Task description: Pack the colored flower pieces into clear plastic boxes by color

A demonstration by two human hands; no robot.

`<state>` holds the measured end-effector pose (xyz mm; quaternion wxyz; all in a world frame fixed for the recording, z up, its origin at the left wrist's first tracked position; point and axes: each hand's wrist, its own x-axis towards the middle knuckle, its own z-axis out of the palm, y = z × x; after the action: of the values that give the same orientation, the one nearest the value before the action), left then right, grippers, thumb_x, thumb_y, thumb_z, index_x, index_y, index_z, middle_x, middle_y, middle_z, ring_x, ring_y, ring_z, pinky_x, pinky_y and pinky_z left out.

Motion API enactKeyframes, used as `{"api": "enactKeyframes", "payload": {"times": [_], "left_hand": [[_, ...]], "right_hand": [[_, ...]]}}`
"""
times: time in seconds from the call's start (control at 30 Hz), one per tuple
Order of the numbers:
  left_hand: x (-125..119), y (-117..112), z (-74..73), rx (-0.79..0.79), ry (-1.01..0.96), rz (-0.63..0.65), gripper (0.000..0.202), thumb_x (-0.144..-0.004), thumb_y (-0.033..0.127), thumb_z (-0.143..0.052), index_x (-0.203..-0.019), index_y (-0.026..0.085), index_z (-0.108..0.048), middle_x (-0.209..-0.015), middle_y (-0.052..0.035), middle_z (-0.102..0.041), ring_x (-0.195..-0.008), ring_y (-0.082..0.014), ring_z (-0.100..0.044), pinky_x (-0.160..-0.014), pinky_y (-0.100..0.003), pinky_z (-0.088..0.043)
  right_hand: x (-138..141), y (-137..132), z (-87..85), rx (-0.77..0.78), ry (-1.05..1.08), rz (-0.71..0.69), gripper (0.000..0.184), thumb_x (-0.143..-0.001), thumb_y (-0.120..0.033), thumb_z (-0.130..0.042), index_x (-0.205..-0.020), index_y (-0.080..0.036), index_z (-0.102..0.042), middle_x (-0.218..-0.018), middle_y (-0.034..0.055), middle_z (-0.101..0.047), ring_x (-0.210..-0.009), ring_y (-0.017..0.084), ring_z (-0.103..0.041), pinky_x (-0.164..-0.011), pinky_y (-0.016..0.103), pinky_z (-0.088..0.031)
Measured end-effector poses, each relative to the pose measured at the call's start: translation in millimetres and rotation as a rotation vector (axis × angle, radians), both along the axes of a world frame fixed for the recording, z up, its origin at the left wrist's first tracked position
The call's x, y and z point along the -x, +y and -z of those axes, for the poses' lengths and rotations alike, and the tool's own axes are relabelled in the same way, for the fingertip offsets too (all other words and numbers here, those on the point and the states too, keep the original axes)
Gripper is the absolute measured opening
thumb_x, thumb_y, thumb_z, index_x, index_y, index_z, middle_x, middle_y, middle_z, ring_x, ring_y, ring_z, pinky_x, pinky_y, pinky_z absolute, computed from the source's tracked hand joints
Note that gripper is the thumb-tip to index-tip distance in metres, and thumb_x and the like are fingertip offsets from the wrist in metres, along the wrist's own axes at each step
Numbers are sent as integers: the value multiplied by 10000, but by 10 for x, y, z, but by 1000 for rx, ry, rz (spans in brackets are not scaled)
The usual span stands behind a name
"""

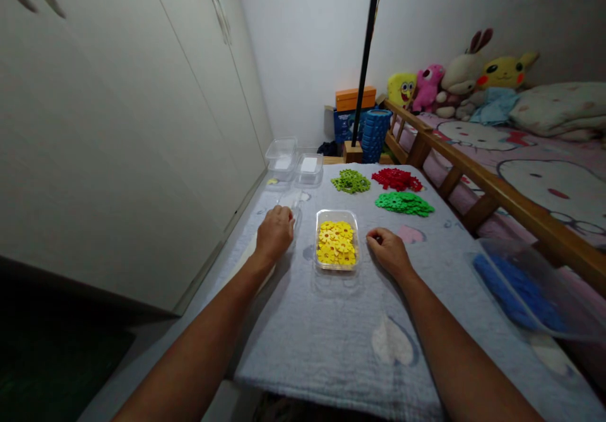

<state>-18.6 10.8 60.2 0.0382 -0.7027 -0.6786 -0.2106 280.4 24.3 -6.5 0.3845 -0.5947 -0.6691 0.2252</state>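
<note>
A clear plastic container (337, 268) full of yellow flower-shaped plastic pieces (336, 243) stands in front of me on the cloth-covered table. To its left, my left hand (276, 231) is closed on the edge of a clear plastic lid (290, 201), which is thin and hard to make out. On the container's other side my right hand (388, 251) rests on the cloth, fingers curled together, just apart from the container's wall. Nothing shows in those fingers.
Piles of olive-green (351, 181), red (396, 179) and green pieces (404, 203) lie beyond. Two clear containers (309, 168) stand at the far left. A clear tub (563, 333) of blue pieces sits at the right edge. A wooden bed rail (511, 175) and white wardrobe (142, 125) flank the table.
</note>
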Motion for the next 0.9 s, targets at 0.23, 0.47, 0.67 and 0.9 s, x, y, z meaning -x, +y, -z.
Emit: {"api": "enactKeyframes", "payload": {"times": [0.23,0.47,0.67,0.9], "left_hand": [[-200,-286,-425,-213,-854,145,125,-902,323,-570,-848,215,-542,-874,-19,-579,-826,-168,-575,-758,-305,-511],[-634,-540,-294,161,-1771,120,322,-779,422,-763,-835,202,-533,-919,-29,-667,-797,-128,-638,-710,-257,-555],[-771,-640,-114,301,-1935,56,360,-682,359,-857,-791,184,-561,-817,-19,-662,-746,-105,-639,-692,-209,-557],[-624,-745,38,305,-1526,10,342,-702,456,-772,-764,184,-575,-728,1,-632,-584,-112,-587,-490,-201,-440]], "right_hand": [[13,-4,-75,-9,223,42,286,-776,-462,-553,-786,-194,-652,-771,48,-669,-711,198,-597,-698,330,-454],[84,-153,-356,72,482,-132,426,-847,-542,-545,-1099,-209,-625,-839,39,-677,-737,192,-578,-661,321,-469],[208,-188,-338,122,571,-215,485,-737,-460,-693,-1139,-210,-590,-712,-45,-544,-627,138,-502,-595,285,-410],[232,-171,-279,191,617,-234,445,-706,-416,-689,-1090,-216,-588,-642,-79,-493,-555,111,-445,-522,252,-359]]}}
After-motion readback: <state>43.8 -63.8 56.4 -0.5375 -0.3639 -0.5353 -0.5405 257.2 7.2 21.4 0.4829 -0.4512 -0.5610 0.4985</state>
